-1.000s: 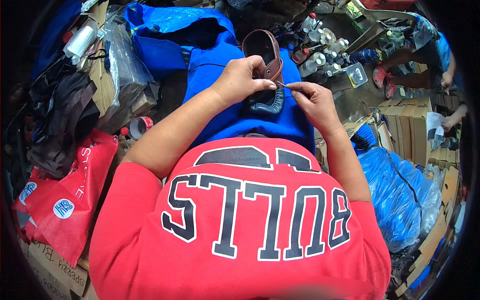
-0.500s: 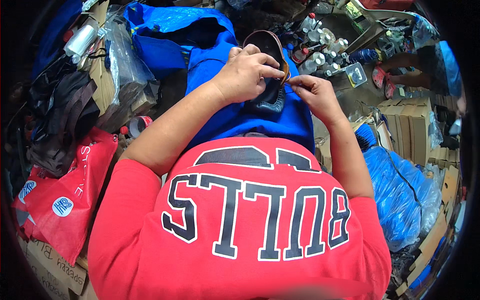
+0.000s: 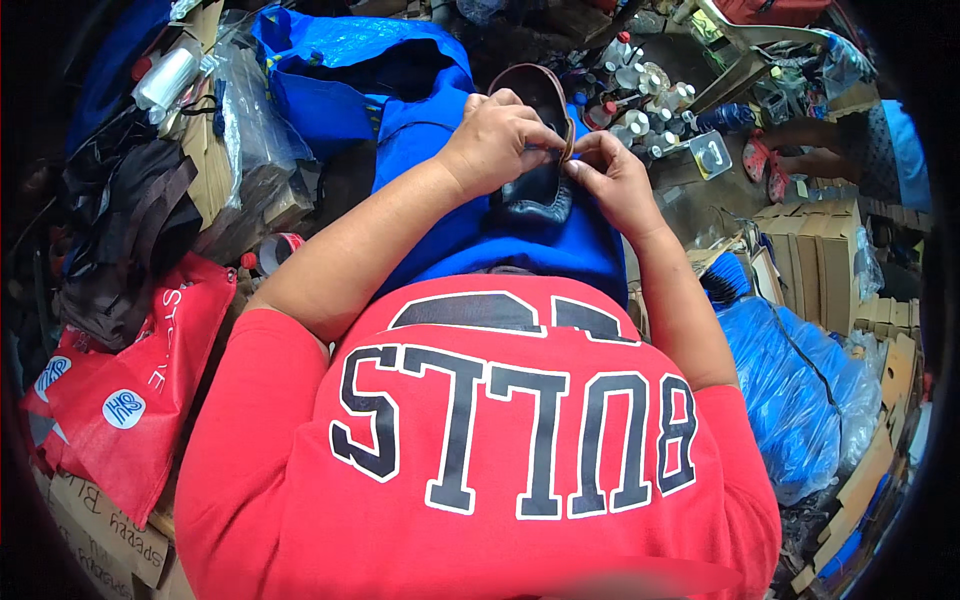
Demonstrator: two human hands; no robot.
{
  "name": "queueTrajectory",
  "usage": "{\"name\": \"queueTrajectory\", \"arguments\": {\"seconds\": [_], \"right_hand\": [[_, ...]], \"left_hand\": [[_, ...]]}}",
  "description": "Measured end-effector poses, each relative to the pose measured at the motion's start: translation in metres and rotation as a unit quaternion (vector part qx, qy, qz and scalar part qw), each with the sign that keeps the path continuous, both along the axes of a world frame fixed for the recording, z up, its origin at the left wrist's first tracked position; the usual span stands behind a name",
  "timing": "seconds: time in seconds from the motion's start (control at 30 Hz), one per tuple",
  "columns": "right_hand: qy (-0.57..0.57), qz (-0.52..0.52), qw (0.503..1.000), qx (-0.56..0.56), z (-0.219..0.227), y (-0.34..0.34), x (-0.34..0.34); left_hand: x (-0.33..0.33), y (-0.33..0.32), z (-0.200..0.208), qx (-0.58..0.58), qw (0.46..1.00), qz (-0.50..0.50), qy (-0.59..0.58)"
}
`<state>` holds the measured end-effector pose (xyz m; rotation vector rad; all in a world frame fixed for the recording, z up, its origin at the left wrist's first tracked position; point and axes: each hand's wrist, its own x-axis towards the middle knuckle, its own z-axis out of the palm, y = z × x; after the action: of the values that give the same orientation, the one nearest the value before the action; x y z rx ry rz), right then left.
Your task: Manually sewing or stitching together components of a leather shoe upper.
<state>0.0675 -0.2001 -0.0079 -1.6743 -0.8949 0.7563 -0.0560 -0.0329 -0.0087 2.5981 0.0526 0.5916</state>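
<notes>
Filling the view from six o'clock up to centre: a red shirt (image 3: 500,450) with dark block lettering, blue cloth (image 3: 500,240) spread over the lap just beyond it, both bare forearms running up toward twelve o'clock. Gripping a dark shoe (image 3: 535,195) just above centre, with the left hand (image 3: 495,140) closed over its upper at eleven o'clock and the right hand (image 3: 615,180) at one o'clock pinching the brown rim with fingertips shut, the two hands almost touching. Lying farther out: a red bag (image 3: 120,400) at eight o'clock, a blue bag (image 3: 350,70) at eleven, small white bottles (image 3: 640,85) at one, blue plastic sacks (image 3: 790,390) at four.
</notes>
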Motion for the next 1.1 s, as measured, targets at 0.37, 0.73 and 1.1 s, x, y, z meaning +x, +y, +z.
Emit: {"name": "queueTrajectory", "arguments": {"seconds": [0.37,0.73,1.1], "right_hand": [[-0.197,0.006,0.975,-0.103,0.033,0.01,-0.006],[-0.001,0.061,0.998,0.0,-0.007,0.003,0.016],[-0.349,0.02,0.936,0.04,0.052,0.009,-0.001]], "left_hand": [[-0.015,0.005,0.009,0.163,0.985,-0.034,-0.052],[-0.1,0.121,0.053,0.281,0.953,0.116,-0.006],[-0.153,0.123,0.168,0.329,0.906,0.264,-0.031]]}}
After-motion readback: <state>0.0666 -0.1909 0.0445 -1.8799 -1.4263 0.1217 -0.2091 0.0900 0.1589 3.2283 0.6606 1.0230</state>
